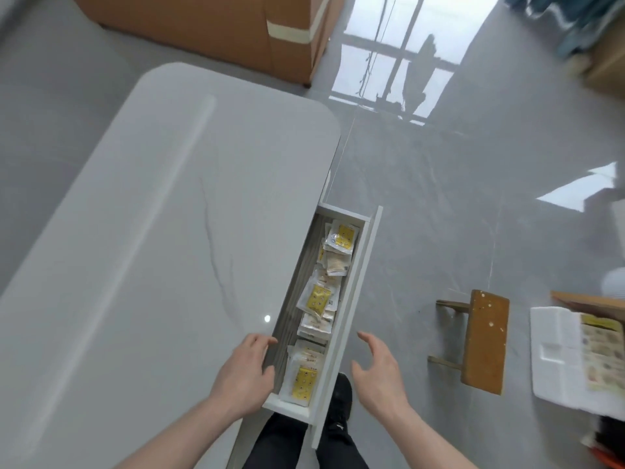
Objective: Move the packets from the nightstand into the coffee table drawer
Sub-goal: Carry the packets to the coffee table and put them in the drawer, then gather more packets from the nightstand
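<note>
The white coffee table [152, 231] fills the left of the view. Its long narrow drawer [351, 292] is pulled out on the right side. Several white and yellow packets [318, 299] lie in a row inside it. My left hand [245, 374] hovers over the drawer's near left edge, fingers relaxed and holding nothing. My right hand [378, 370] is spread open just right of the drawer front, apart from it and also holding nothing. The nightstand is not in view.
A small wooden stool [483, 340] stands on the glossy grey floor to the right. A white foam box [561, 357] with printed sheets sits at the right edge. A brown sofa [216, 25] is beyond the table. My legs and a black shoe [340, 401] are below the drawer.
</note>
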A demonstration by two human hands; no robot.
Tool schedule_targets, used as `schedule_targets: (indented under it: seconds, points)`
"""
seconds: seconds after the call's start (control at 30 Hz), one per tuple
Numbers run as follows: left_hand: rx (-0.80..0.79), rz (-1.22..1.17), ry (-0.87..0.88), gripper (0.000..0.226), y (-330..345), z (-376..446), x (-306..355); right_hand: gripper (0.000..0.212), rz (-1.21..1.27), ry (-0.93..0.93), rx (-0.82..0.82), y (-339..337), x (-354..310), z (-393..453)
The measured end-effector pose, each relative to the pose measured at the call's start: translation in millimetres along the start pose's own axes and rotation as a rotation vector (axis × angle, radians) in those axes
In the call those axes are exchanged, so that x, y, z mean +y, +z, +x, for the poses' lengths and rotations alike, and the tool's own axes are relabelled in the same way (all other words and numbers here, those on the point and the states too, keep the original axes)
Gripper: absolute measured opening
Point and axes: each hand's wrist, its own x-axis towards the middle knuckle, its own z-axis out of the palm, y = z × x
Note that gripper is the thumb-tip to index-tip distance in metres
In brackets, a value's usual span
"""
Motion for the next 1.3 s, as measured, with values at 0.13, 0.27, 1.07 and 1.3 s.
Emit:
schedule_targets:
  seconds: [0.13, 0.27, 1.07, 1.3]
  points:
    - [0.064, 0.016, 0.048, 0.049, -36, -68, 30, 0.059, -0.072, -0.084, -0.044, -28, -12, -70]
    - [0.116, -0.013, 0.037, 0.051, -54, -134, 51, 0.058, -0.129, -0.195, -0.084, -57, -23, -118]
    - [0.581, -0.065, -0.281, 0.072, -110, -454, -124, 0.074, -0.820, -0.855, -0.332, 80, -167, -343]
    - [0.632, -0.081, -0.391, 0.073, -122, -555, -271, 0.075, -0.844, -0.969, -0.362, 215, -216, -434]
